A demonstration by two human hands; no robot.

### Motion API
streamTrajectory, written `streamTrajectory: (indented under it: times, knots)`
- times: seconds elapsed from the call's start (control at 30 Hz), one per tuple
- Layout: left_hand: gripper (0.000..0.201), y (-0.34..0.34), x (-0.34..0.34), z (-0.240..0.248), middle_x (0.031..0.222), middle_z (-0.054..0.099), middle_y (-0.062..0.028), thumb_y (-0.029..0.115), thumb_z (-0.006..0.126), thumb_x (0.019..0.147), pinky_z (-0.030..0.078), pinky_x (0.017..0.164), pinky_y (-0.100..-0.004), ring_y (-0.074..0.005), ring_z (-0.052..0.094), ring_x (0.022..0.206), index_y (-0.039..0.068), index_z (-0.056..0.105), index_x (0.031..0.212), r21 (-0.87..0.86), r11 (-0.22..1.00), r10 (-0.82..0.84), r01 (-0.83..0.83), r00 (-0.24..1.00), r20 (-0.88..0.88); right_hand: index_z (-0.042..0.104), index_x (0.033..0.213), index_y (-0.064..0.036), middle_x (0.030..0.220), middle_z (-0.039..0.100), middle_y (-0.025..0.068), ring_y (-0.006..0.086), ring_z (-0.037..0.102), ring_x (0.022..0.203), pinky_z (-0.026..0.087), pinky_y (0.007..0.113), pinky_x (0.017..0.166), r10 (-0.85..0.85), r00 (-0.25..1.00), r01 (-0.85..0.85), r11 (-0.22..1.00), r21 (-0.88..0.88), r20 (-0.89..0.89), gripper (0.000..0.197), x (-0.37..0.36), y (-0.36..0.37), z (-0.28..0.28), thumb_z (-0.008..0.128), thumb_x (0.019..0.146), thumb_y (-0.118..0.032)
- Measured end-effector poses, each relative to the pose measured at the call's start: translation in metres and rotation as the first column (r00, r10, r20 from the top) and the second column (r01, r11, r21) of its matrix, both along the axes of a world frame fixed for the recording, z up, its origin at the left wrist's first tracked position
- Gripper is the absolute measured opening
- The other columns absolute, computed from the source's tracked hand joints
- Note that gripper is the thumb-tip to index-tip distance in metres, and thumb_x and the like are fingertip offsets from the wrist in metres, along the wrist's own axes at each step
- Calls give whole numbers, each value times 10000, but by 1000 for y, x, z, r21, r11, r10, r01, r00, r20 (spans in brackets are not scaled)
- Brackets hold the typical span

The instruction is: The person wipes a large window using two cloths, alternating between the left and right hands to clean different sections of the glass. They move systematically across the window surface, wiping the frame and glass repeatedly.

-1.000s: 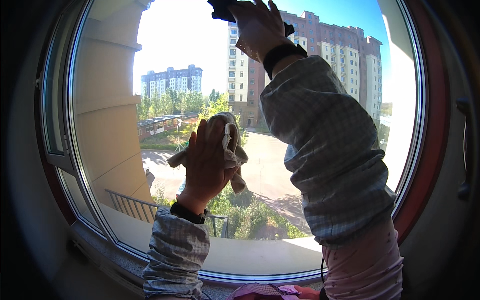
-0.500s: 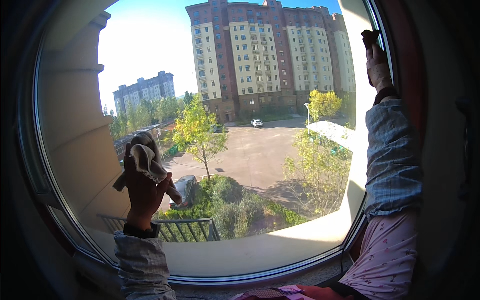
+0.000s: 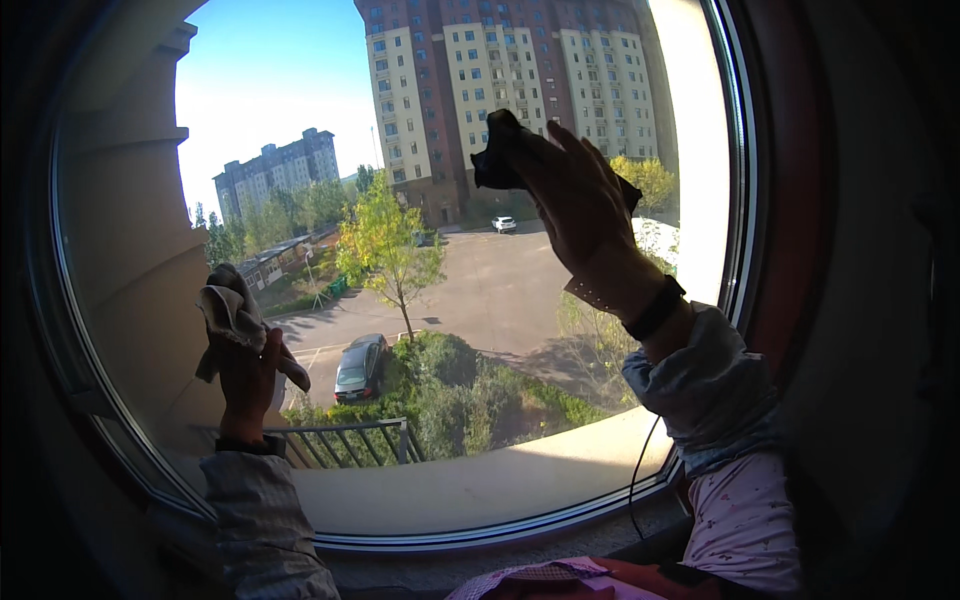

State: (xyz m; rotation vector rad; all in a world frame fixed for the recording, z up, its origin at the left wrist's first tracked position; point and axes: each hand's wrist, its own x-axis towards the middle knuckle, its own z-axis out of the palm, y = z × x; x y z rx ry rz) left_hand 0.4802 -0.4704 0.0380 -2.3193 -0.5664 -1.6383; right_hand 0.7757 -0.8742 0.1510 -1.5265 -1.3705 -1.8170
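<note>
A large window pane [image 3: 490, 310] fills the middle of the view. My right hand [image 3: 585, 215] is raised in front of it, holding a dark cloth [image 3: 500, 150] flat under the palm against the glass. Its fingers stretch up and to the left, and the cloth sticks out on both sides of the hand. On the lower left, my left hand [image 3: 248, 385] grips a crumpled grey-beige cloth [image 3: 232, 312], with part of it hanging past the thumb. Whether that cloth touches the glass I cannot tell.
The window frame [image 3: 745, 190] curves round the pane, with a dark red strip to its right. A thin black cable [image 3: 640, 470] hangs near the sill at the lower right. Outside stand a railing [image 3: 350, 445], trees, a parked car and tall buildings.
My right hand has come down and left from the upper right edge of the window with the dark cloth. My left hand sits slightly lower and further left; the view has shifted a little.
</note>
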Motion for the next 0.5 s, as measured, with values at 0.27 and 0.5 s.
streamTrajectory:
  times: [0.27,0.5]
  knots:
    - [276,18,-7,-14,1213,597,-239,246,580,1032,440,968,-556,-467,557,1151,55,579,1231,237,963,146,-130,988,-53,530,1467,-160,1486,551,116,393,433,1449,376,535,1199,73,993,-71,997,21,-97,526,40,-45,-11,607,972,1]
    - [420,25,-8,-20,1292,568,-259,295,574,1035,383,1041,-541,-470,510,1224,13,535,1345,276,944,216,-181,971,-99,473,1506,-107,1479,561,136,301,537,1371,469,381,1118,76,925,98,898,428,-372,401,115,-142,-47,455,1108,-157]
